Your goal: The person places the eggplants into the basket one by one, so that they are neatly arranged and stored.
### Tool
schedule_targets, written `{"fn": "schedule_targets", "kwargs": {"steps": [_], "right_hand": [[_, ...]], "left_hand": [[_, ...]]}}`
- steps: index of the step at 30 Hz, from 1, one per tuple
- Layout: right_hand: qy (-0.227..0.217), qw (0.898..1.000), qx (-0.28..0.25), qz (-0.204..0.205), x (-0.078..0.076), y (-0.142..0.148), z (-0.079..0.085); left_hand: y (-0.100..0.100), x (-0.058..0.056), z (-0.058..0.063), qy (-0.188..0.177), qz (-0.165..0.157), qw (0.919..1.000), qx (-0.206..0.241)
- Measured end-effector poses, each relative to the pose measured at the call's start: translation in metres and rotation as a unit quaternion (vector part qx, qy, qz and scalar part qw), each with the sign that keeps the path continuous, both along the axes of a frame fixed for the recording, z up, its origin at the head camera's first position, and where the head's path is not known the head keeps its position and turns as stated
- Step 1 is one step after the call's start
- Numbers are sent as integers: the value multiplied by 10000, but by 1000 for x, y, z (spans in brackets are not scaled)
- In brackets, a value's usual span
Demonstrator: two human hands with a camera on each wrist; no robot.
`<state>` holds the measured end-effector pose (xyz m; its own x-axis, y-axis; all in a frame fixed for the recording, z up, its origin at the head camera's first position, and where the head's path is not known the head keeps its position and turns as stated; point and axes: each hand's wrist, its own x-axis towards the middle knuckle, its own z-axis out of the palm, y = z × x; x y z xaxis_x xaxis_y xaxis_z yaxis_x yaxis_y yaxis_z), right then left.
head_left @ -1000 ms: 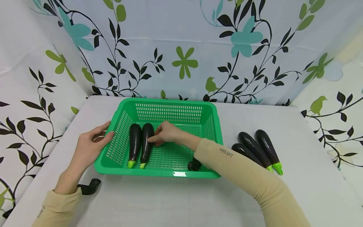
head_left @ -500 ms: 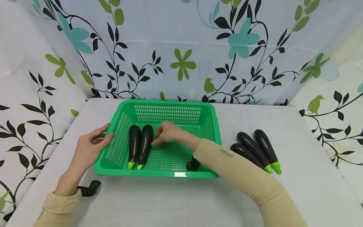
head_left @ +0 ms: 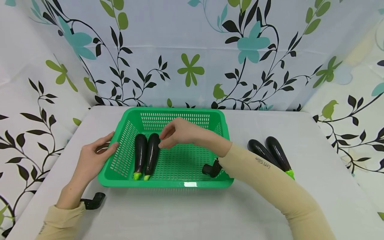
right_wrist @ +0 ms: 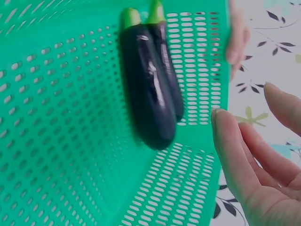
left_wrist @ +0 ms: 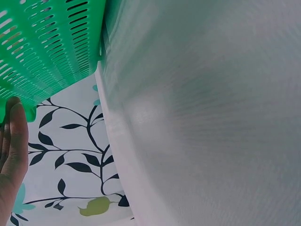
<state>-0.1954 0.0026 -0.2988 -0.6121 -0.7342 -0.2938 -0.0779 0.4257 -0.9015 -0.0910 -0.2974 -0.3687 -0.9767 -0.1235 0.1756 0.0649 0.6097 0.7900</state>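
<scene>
White bench (head_left: 150, 213), lower half; green basket (head_left: 138, 183), centre-left. My left hand (head_left: 93, 157), fingers relaxed, touches its rim; my right hand (head_left: 180, 133), fingers parted, hovers over it. Two eggplants (head_left: 140, 154) inside left, two more eggplants (head_left: 277, 151) showing mid-right.

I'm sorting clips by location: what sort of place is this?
Probably an indoor tabletop set up for handling objects: a white table, patterned cloth hung behind it and at both sides, and a green basket holding two eggplants.
</scene>
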Motion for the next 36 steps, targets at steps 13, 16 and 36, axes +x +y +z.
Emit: {"fn": "schedule_targets", "kwargs": {"steps": [13, 16, 36], "right_hand": [[351, 9977, -567, -146, 6, 51, 12], [387, 9976, -548, -167, 8, 62, 14], [646, 9914, -679, -908, 25, 141, 17]], "left_hand": [[1, -1, 0, 27, 15, 10000, -53], [1, -1, 0, 3, 24, 10000, -23], [-2, -2, 1, -102, 116, 9999, -40]]}}
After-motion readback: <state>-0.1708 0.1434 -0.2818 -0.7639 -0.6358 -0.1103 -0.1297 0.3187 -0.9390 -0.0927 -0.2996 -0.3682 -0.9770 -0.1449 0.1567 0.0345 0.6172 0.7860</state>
